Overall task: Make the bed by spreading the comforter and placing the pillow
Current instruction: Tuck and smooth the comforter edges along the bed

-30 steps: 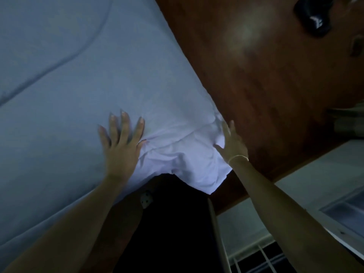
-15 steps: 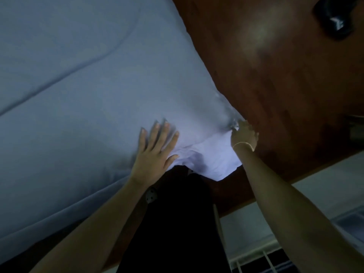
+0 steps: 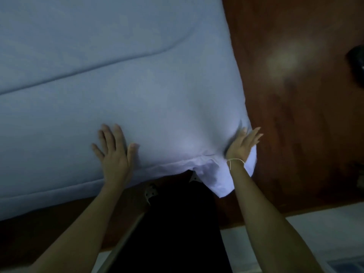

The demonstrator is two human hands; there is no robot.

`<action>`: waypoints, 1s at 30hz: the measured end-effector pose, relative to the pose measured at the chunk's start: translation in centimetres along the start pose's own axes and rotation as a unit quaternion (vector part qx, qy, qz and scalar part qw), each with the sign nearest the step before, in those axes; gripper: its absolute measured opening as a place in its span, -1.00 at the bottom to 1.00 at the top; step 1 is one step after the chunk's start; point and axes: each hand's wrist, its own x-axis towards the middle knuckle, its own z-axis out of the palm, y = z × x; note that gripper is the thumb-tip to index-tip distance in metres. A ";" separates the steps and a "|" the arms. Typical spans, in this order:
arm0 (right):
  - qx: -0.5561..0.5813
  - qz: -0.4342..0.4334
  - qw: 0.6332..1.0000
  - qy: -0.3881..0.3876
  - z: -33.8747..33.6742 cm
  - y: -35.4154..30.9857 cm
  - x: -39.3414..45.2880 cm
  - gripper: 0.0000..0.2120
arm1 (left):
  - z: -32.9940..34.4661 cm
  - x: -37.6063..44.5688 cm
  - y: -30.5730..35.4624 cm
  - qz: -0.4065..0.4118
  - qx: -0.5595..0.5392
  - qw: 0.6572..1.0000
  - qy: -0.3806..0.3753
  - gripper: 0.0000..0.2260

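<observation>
The pale blue comforter (image 3: 122, 79) fills most of the view, spread flat and running out of frame at the top and left, so its full extent cannot be seen; a long shallow crease crosses it from the left edge up toward the middle. To its right lies the reddish-brown wooden floor (image 3: 295, 119), bare along the comforter's right edge, with a soft patch of reflected light on it and a dark object (image 3: 357, 64) cut off by the right border, too dim to identify. The person's dark clothing (image 3: 173, 229) fills the lower centre and hides what lies beneath the near edge of the comforter. At that near edge one corner of fabric (image 3: 216, 180) hangs loose below the hem, rumpled and paler. The left hand (image 3: 114, 154) lies flat on the comforter near its lower edge, fingers straight and spread. The right hand (image 3: 241, 144) presses against the comforter's right corner with fingers extended, a thin bracelet (image 3: 235, 160) at the wrist. The picture is dim and soft, and no writing can be read.
</observation>
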 end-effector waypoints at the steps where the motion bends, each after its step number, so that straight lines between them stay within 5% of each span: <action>1: -0.027 -0.065 0.997 0.028 0.1 -1.4 -0.7 -0.40 | -0.1 0.3 -0.1 -0.018 -0.012 1.000 0.011 -0.36; 3: -0.098 -0.238 0.966 0.023 1.5 -5.1 -3.2 -0.38 | -0.3 1.0 -0.8 -0.065 -0.042 0.996 0.040 -0.37; 6: -0.231 -0.486 0.840 -0.063 4.6 -7.9 -5.7 -0.43 | 0.1 1.5 -2.8 -0.162 -0.100 0.979 0.070 -0.41; 8: -0.284 -0.576 0.764 -0.056 5.2 -6.4 -3.7 -0.49 | 0.5 1.1 -4.8 -0.214 -0.118 0.966 0.083 -0.43; 9: -0.300 -0.582 0.755 -0.036 4.6 -5.0 -2.1 -0.51 | 0.8 0.7 -6.1 -0.232 -0.119 0.961 0.088 -0.44; 13: -0.270 -0.400 0.876 -0.002 2.6 -3.3 1.9 -0.48 | 1.2 -0.5 -10.5 -0.367 -0.163 0.908 0.119 -0.44; 15: -0.253 -0.396 0.883 0.010 3.8 -6.0 1.6 -0.48 | 0.6 0.1 -11.5 -0.424 -0.185 0.876 0.136 -0.43; 19: -0.234 -0.526 0.817 -0.021 9.4 -13.3 -4.2 -0.54 | -2.3 5.9 -9.0 -0.233 -0.143 0.950 0.153 -0.41; 22: -0.349 -0.641 0.675 -0.110 16.2 -16.4 -9.5 -0.47 | -2.9 10.8 -5.9 -0.134 -0.126 0.972 0.150 -0.46; 24: -0.416 -0.648 0.624 -0.132 19.2 -18.1 -9.2 -0.41 | -2.1 11.9 -5.7 -0.144 -0.103 0.973 0.146 -0.47; 30: -0.429 -0.483 0.763 -0.027 14.3 -17.8 -2.3 -0.39 | -0.4 9.0 -7.1 -0.110 -0.088 0.980 0.144 -0.50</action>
